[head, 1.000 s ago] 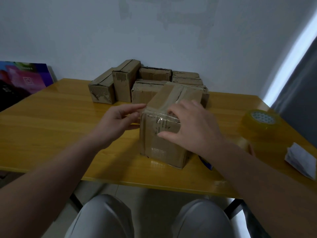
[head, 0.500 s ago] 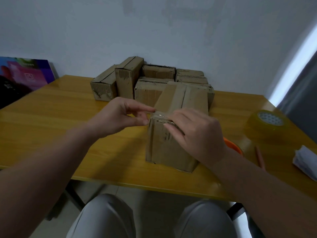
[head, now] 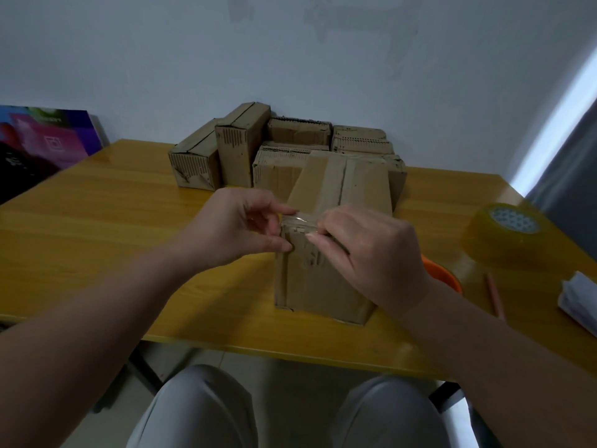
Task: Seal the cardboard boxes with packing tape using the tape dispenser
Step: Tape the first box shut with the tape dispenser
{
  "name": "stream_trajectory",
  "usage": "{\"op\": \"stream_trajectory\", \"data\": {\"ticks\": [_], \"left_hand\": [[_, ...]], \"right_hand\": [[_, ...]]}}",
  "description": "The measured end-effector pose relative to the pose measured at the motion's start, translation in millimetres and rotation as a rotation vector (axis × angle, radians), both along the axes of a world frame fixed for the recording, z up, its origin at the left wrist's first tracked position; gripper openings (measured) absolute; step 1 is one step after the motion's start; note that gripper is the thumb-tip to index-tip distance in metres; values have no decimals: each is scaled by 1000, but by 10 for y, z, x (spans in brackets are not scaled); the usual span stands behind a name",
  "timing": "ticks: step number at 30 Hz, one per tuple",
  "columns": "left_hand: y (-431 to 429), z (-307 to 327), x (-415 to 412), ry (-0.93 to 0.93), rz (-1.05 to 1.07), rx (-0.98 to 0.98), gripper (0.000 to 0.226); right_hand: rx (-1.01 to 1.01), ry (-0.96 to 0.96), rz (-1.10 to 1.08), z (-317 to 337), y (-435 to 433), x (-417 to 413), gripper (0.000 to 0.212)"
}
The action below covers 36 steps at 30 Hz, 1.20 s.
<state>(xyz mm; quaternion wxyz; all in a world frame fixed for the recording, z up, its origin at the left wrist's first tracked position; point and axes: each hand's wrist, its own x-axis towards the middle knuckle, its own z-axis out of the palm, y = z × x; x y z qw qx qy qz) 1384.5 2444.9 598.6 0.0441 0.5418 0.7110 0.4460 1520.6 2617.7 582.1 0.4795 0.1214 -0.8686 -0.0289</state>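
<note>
Although the cardboard box [head: 323, 279] stands on the same patch of the table [head: 97, 221] as a second ago, it is now squared up to the person rather than turned corner-on. Handling has also changed. The earlier view shows the right hand flat, fingers spread over the top and front face, with the left hand loose beside the corner. Now both hands are closed in at the near top edge.

The left hand [head: 239, 227] pinches the box's near left corner, forefinger over the top and thumb on the front face. The right hand [head: 371, 253] is curled, and its fingertips [head: 312, 235] appear to nip the clear tape strip [head: 300, 219] that glints along that edge. Whether the strip is fully stuck down cannot be told.

Judgement: work has moved from broad smoothing to finishing the tape end on this box. The seal here is near complete.

The tape roll [head: 513, 234] lies well apart at the right and is untouched. An orange object [head: 442, 276], possibly the dispenser, now shows just behind the right wrist. The stacked boxes [head: 290, 147] wait at the wall, and their sealing state is not legible. Risk noted: a creased or lifted tape end.
</note>
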Motion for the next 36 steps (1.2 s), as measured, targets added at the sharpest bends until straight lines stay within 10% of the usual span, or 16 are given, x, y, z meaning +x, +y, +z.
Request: {"op": "stream_trajectory", "data": {"ticks": [11, 18, 36], "left_hand": [[50, -155, 67, 320, 123, 167, 43], [24, -100, 68, 12, 70, 139, 39], [39, -59, 87, 158, 176, 36, 36]], "right_hand": [[126, 51, 32, -1, 20, 7, 17], [326, -87, -2, -35, 98, 79, 38], [522, -170, -186, -104, 401, 416, 58]]}}
